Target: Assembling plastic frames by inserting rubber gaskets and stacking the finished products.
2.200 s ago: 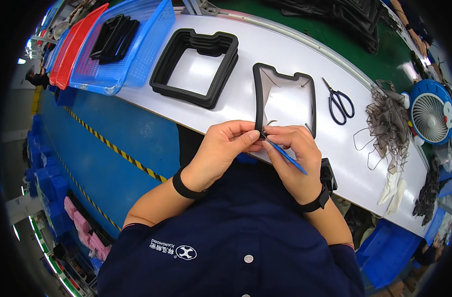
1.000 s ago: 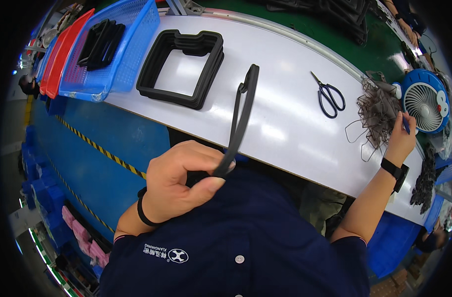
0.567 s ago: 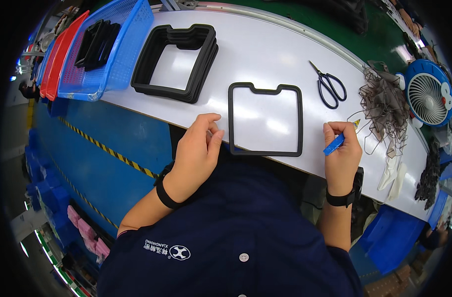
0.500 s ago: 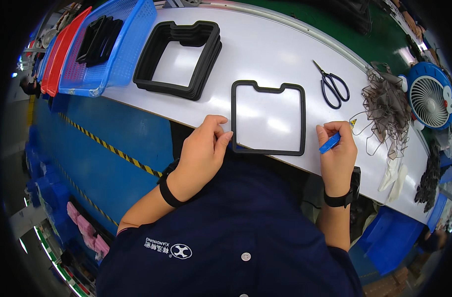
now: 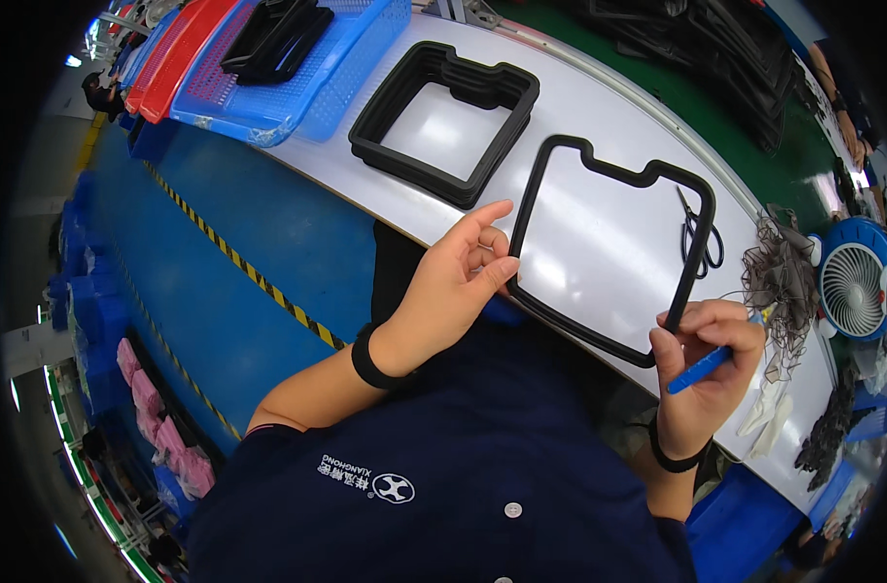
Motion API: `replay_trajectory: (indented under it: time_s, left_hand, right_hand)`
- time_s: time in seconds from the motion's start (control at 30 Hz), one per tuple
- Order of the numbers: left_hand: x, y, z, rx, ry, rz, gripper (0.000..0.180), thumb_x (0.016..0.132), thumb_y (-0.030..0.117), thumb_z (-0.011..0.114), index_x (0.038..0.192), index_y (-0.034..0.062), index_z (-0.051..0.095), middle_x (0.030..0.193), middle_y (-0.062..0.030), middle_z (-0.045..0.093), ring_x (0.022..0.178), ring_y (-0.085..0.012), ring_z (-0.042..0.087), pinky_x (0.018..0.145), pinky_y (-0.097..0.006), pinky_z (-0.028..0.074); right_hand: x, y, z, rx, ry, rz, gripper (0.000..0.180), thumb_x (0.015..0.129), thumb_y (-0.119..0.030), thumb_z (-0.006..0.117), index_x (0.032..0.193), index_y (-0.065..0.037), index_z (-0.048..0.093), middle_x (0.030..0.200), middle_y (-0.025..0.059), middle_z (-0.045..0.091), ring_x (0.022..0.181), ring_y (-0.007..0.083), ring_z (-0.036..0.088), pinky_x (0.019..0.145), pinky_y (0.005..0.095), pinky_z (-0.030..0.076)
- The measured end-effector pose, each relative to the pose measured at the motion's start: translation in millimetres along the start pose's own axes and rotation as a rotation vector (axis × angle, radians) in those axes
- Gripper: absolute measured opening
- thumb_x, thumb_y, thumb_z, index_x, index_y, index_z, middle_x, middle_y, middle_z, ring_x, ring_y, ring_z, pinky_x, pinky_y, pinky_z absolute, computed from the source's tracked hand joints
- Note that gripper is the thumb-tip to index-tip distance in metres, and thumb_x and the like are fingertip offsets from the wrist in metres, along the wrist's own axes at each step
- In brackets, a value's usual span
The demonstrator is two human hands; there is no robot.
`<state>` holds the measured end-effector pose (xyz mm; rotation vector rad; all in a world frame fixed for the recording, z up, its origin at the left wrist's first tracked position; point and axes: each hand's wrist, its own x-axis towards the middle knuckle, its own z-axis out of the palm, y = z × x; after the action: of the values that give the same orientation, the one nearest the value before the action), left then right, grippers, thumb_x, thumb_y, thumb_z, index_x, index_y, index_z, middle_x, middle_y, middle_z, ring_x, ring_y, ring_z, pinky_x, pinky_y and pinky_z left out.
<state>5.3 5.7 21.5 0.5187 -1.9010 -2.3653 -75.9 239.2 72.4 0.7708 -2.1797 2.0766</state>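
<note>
A thin black frame [image 5: 534,201] with a notched far side is lifted off the white table and tilted. My left hand [image 5: 463,267] pinches its left side between thumb and curled fingers, with the index finger stretched out. At its near right corner, my right hand [image 5: 711,364] grips the frame by thumb and fingers. The same hand also keeps a blue pen-shaped tool [image 5: 699,370] tucked against the fingers; its tip is mostly hidden. To the left of the held frame lies a stack of similar black frames [image 5: 414,173].
Black-handled scissors [image 5: 717,248] lie beyond the frame's right side. Farther right are a tangle of dark thin scraps [image 5: 780,272], a blue fan [image 5: 852,277] and white gloves [image 5: 769,420]. A blue basket [image 5: 331,102] holding black parts stands at the far left, beside a red one [image 5: 176,73].
The frame lay flat on the table between my hands; now it is raised and tilted, gripped at both sides. My right hand has closed on its corner. The view has shifted.
</note>
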Motion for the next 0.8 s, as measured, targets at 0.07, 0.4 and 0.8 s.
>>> replay_trajectory:
  time_s: [0.07,0.4,0.8]
  left_hand:
    - [3.1,5.9,-3.3,-0.086,-0.004,-0.033,0.044,0.098,0.003,0.061,0.140,-0.0010,0.048,0.109,-0.0061,0.061,0.096,-0.0137,0.065,0.084,-0.028,0.054]
    - [0.7,26.7,-19.9,-0.020,0.105,0.198,0.045,0.095,-0.001,0.063,0.139,-0.0027,0.053,0.115,-0.0057,0.058,0.104,-0.0137,0.059,0.095,-0.027,0.049]
    - [53.8,73.4,-94.0,0.932,0.699,0.661,0.024,0.089,0.005,0.070,0.113,0.0030,0.073,0.071,-0.0065,0.055,0.065,-0.0170,0.055,0.063,-0.030,0.045]
  right_hand:
    - [2.2,-10.6,1.5,-0.017,-0.055,-0.146,0.052,0.074,0.009,0.081,0.110,-0.009,0.048,0.104,0.0133,0.059,0.081,0.0175,0.061,0.070,0.0278,0.053]
    - [21.9,-13.6,29.4,-0.069,-0.071,-0.032,0.045,0.078,0.009,0.077,0.116,-0.002,0.055,0.102,0.0103,0.061,0.088,0.0157,0.063,0.073,0.0239,0.053]
    - [94.7,44.2,129.5,0.441,-0.086,0.467,0.039,0.088,-0.003,0.072,0.118,0.002,0.048,0.095,0.0081,0.058,0.079,0.0125,0.059,0.069,0.0268,0.054]
